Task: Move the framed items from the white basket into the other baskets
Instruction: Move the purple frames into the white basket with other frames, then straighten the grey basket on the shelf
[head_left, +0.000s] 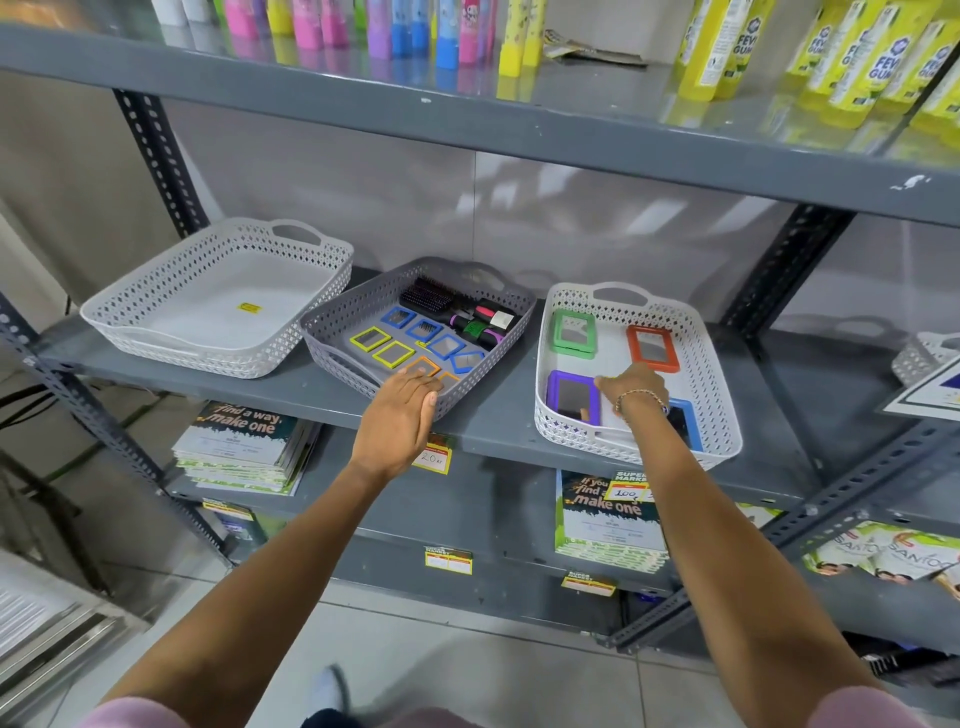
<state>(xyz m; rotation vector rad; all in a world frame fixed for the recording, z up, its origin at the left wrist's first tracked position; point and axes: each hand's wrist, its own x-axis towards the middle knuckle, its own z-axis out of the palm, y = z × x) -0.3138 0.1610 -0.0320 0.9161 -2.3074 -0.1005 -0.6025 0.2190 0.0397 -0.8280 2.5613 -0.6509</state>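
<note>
An empty white basket (156, 306) with a yellow sticker stands at the shelf's left. The grey basket (332, 348) in the middle holds several small framed mirrors in blue (397, 317), yellow (370, 339) and orange (423, 367), plus hairbrushes (457, 317). The right white basket (719, 410) holds larger framed mirrors: green (573, 333), orange (652, 348), purple (571, 396) and blue (685, 421). My left hand (402, 415) lies palm down over the grey basket's front rim, fingertips at the small orange frames. My right hand (636, 387) reaches into the right basket, fingers pointing toward the purple frame, partly covering the blue one.
Coloured bottles (415, 26) and yellow glue bottles (852, 57) line the shelf above. Stacks of notebooks (244, 447) lie on the shelf below. Another white basket (924, 353) shows at the far right. Slotted metal uprights (150, 156) frame the rack.
</note>
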